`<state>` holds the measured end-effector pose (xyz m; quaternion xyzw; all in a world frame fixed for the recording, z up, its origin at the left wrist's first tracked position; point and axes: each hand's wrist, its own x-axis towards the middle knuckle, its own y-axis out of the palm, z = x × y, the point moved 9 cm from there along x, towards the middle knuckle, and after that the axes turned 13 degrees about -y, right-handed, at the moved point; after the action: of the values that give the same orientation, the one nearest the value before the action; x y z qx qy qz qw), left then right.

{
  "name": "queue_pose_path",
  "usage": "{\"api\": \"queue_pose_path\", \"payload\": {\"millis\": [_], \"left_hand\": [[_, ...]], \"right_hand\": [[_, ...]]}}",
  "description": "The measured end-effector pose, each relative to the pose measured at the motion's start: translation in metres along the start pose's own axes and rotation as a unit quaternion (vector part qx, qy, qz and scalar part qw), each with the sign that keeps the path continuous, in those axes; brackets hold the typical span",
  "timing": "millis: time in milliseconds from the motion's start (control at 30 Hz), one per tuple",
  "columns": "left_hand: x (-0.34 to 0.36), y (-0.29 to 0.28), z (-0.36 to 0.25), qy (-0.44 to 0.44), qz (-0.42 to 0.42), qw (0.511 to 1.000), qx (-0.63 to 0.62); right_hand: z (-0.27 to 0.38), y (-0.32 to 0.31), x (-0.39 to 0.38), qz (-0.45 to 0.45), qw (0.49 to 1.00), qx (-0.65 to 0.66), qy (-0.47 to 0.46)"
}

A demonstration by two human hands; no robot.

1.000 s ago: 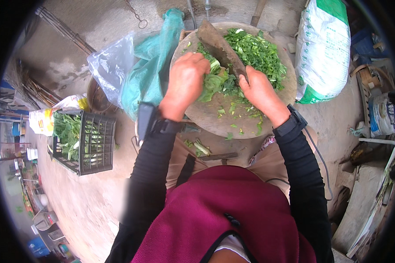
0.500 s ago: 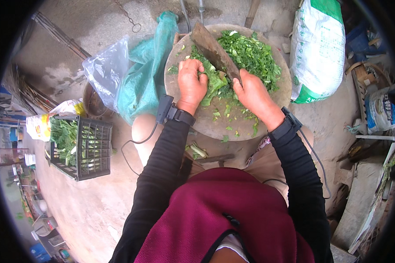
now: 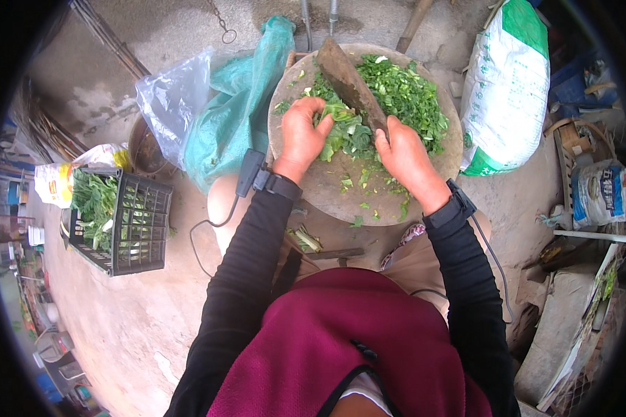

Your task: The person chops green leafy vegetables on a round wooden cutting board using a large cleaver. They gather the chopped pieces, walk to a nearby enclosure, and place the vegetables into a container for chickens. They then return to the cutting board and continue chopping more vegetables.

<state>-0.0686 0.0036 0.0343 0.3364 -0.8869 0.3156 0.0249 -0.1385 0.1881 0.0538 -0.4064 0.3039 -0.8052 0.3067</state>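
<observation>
At the left of the frame, a white-and-yellow bag (image 3: pixel 52 184) sits just behind a black slatted crate (image 3: pixel 158 224), which holds leafy green vegetables (image 3: pixel 94 198). Right of these, a round brown pan (image 3: pixel 145 142) is partly hidden by a clear plastic bag (image 3: pixel 177 101); a crumpled teal bag (image 3: pixel 219 142) lies beside that, contents not visible. At upper centre, the left hand (image 3: pixel 302 137) grasps a leafy bunch (image 3: pixel 355 137) on a round chopping block (image 3: pixel 327 198). A cleaver (image 3: pixel 351 80) slants across the block, with chopped greens (image 3: pixel 410 97) heaped on its right. The right hand (image 3: pixel 409 156) is clenched around the cleaver's handle. At upper right stands a bulging white-and-green sack (image 3: pixel 508 90), its contents hidden.
</observation>
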Motion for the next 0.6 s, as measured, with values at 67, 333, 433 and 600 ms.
{"api": "queue_pose_path", "payload": {"millis": [67, 333, 433, 600], "left_hand": [[0.003, -0.005, 0.004, -0.003, -0.022, 0.996, -0.091], [-0.012, 0.001, -0.027, 0.154, -0.024, 0.988, 0.008], [-0.016, 0.001, -0.03, 0.172, -0.028, 0.984, 0.028], [-0.001, 0.007, -0.017, 0.087, 0.061, 0.993, -0.044]], "right_hand": [[-0.002, 0.002, -0.001, 0.014, 1.0, 0.002, 0.01], [0.005, -0.003, 0.002, 0.006, 1.0, 0.024, 0.002], [0.018, -0.019, 0.005, -0.008, 1.0, 0.024, -0.001], [0.039, -0.054, 0.002, 0.003, 1.0, -0.004, -0.018]]}}
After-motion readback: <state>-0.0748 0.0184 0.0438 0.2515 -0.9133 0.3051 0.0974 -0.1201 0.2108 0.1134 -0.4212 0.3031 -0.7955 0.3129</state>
